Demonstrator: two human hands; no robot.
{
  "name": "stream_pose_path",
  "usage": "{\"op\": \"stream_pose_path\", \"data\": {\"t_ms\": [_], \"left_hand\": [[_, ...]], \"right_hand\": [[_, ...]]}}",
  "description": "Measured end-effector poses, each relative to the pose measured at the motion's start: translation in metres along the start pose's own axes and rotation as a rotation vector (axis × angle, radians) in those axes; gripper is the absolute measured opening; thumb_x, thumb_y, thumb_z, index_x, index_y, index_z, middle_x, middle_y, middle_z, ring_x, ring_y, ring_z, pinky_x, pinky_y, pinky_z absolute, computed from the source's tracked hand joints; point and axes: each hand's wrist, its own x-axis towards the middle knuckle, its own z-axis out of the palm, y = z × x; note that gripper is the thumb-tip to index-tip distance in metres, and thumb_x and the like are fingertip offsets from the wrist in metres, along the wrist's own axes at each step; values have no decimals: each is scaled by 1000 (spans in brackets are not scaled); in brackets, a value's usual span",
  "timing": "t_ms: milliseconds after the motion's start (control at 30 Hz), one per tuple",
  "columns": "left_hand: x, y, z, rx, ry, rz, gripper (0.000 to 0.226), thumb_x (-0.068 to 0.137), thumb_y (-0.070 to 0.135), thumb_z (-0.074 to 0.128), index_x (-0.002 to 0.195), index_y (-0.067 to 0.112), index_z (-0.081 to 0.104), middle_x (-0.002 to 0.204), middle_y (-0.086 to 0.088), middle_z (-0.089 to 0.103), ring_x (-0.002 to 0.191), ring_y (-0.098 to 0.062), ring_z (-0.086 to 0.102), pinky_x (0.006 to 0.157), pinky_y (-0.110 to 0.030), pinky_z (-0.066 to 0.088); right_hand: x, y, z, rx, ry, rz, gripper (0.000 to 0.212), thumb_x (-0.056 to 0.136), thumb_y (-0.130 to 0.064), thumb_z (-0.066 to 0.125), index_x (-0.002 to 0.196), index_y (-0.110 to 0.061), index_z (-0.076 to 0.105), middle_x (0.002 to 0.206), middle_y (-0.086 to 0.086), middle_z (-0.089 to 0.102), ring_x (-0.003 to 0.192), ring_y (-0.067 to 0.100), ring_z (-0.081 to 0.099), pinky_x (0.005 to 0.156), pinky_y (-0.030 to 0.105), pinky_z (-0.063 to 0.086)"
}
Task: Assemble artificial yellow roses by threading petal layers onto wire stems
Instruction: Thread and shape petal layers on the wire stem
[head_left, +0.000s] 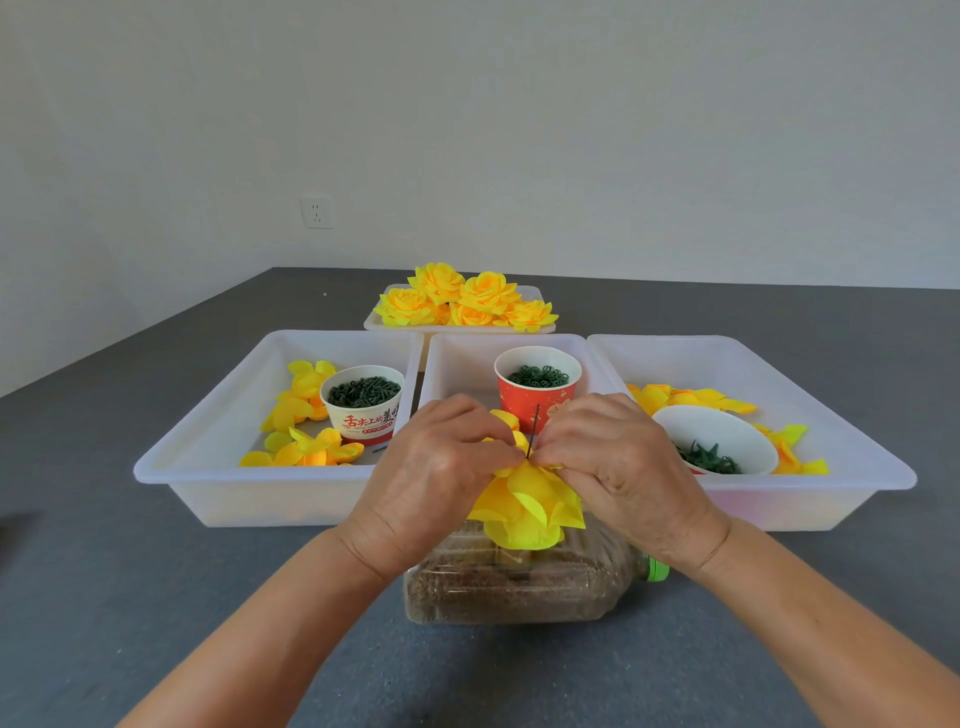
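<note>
While pinching a dark wire (533, 431) from both sides, left hand (434, 480) and right hand (621, 470) curled around a yellow rose (527, 506), above a bottle (519, 587) near the table's (130, 597) front edge; beyond, white trays (208, 467), finished roses (462, 301) at the far edge.

Plain off-white painted wall (519, 114) fills the upper half, matte, no marks. One white rectangular wall socket (317, 212) set low on it, left of centre. A second wall face (78, 234) angles in at left, meeting the first in a soft corner. Below: flat dark grey work surface (130, 571) with a fine speckled texture, its far edge butting the wall. Light is even and diffuse, shadows soft.
</note>
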Motion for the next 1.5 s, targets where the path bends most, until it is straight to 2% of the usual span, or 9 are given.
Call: {"op": "stream_pose_path", "data": {"t_ms": [267,467,600,767,933,1100,1233,1400,1500], "left_hand": [[1,-1,1,142,-23,88,19,84,11,54,77,11,72,81,0,68,74,-23,62,69,-29,42],[-3,2,-1,113,36,56,21,88,15,54,79,10,72,83,-3,69,76,-25,62,65,-35,49],[-3,2,0,127,15,68,17,85,12,58,77,10,72,81,-2,68,75,-24,62,64,-35,48],[-2,2,1,113,-19,74,16,84,9,58,75,8,71,79,-3,68,74,-24,61,65,-35,50],[-5,2,3,122,-60,101,22,86,10,52,74,9,70,76,-1,67,74,-24,61,68,-35,47],[-8,-2,1,108,-70,100,22,85,9,52,78,12,72,80,1,67,79,-21,58,71,-31,43],[-8,-2,-2,87,-134,93,27,81,7,47,80,12,73,79,2,67,77,-23,62,70,-30,45],[-7,0,-12,-93,-253,-45,16,74,7,60,80,9,75,87,1,71,83,-22,62,72,-34,52],[-4,-1,-15,-285,-217,-251,32,83,33,53,75,10,74,87,3,71,85,-12,60,77,-27,47]], "right_hand": [[6,-2,-3,-108,-8,-90,15,78,-4,64,67,-10,70,73,1,68,74,27,65,75,31,38],[5,-4,-4,-72,-22,-43,7,72,-4,69,71,-10,72,76,0,69,78,27,64,77,30,38],[5,-5,-4,-67,2,-54,13,80,-7,64,69,-10,71,75,1,68,76,27,65,76,31,38],[7,-5,-4,-68,1,-53,12,77,-6,66,67,-10,71,73,2,67,74,27,64,76,30,38],[5,-8,-3,-55,-54,-52,9,73,-5,68,67,-11,72,72,1,67,73,27,65,69,38,50],[5,-7,-9,-53,-133,-61,12,74,-5,67,72,-15,74,78,-1,69,80,26,66,75,39,50],[1,-8,-9,9,-198,-18,17,73,-2,64,76,-14,76,82,1,69,84,28,65,74,41,50],[-5,-6,-11,81,-229,82,25,74,-1,61,83,-18,78,91,5,65,90,29,61,70,42,48],[-7,-6,-11,71,-231,87,25,76,-3,65,87,-21,78,90,4,64,90,28,60,67,44,48]]}}
